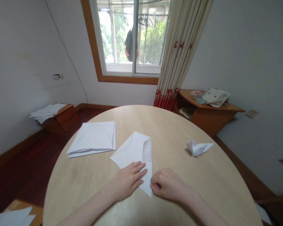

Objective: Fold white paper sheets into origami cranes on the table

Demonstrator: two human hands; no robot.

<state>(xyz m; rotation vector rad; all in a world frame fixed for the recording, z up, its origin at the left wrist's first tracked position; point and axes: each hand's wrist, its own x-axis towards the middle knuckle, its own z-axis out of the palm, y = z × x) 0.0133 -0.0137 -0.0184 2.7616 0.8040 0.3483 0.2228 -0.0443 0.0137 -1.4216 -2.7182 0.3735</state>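
A partly folded sheet of white paper lies on the round wooden table in front of me, with one flap folded over along its right side. My left hand rests flat on the lower part of the sheet, fingers stretched out and slightly apart. At the sheet's lower right edge, my right hand is curled, with thumb and forefinger together at the folded edge. Whether paper is pinched between those fingertips is hard to see.
A stack of white paper lies at the table's left. On the right stands a folded paper bird. Beyond the table are a low cabinet with papers, a corner desk with a cloth bag, and a curtain beside the window.
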